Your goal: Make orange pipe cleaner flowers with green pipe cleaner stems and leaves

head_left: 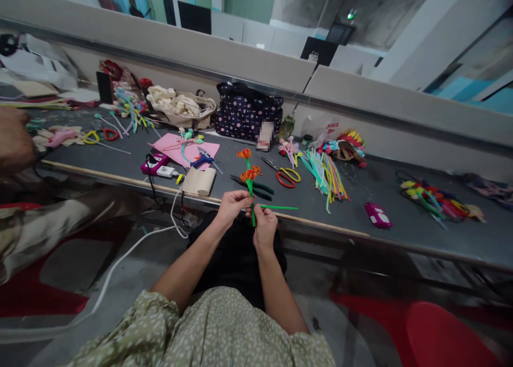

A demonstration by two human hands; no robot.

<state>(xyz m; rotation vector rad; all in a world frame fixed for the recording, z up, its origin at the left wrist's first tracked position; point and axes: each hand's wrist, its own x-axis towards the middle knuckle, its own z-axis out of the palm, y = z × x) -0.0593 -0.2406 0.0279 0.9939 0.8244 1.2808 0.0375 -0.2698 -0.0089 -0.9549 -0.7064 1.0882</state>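
Note:
In the head view, an orange pipe-cleaner flower (249,175) stands upright on a green stem just past the table's front edge. My left hand (233,208) pinches the stem with its fingertips. Close beside it, my right hand (265,225) is closed on a green pipe cleaner (285,208), whose free end sticks out to the right. The fingers hide where the pipe cleaner meets the stem. Behind the held flower, another orange flower (243,153) lies near the black-handled pliers (260,187). Scissors (285,178) with red and yellow handles rest to their right.
Bundled coloured pipe cleaners (326,177) and a magenta device (377,215) lie to the right. On the left are a glue gun (202,157), pink paper (170,147) and a cardboard piece (198,181). A dotted bag (246,110) stands behind. Another person's hand (15,140) is far left.

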